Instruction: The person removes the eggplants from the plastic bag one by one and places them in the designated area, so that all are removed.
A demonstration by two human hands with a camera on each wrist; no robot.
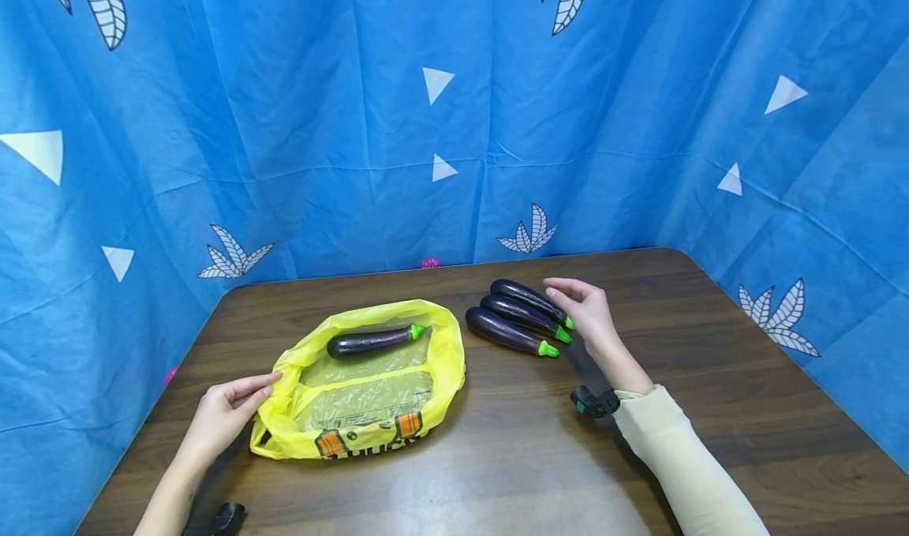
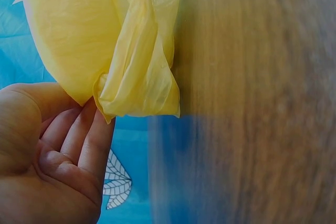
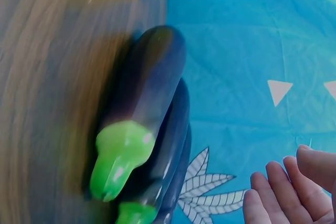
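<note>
A yellow plastic bag (image 1: 446,346) stands on the table with its mouth spread wide. Inside it lies one eggplant (image 1: 369,342), dark purple with a green stem end. My left hand (image 1: 223,414) pinches the bag's left rim; in the left wrist view, its fingertips meet a folded corner of the yellow plastic (image 2: 142,72). Three more eggplants lie side by side right of the bag: a near one (image 1: 500,331), a middle one (image 1: 521,315) and a far one (image 1: 529,293). Over their stem ends hovers my right hand (image 1: 585,315), fingers loosely extended and holding nothing.
The brown wooden table (image 1: 511,457) has rounded far corners. Behind it hangs a blue curtain (image 1: 319,125) with white triangles and leaf prints. A small pink object (image 1: 430,263) shows at the table's far edge. Black cameras are strapped at both wrists, the right one (image 1: 595,402) beside a pale sleeve.
</note>
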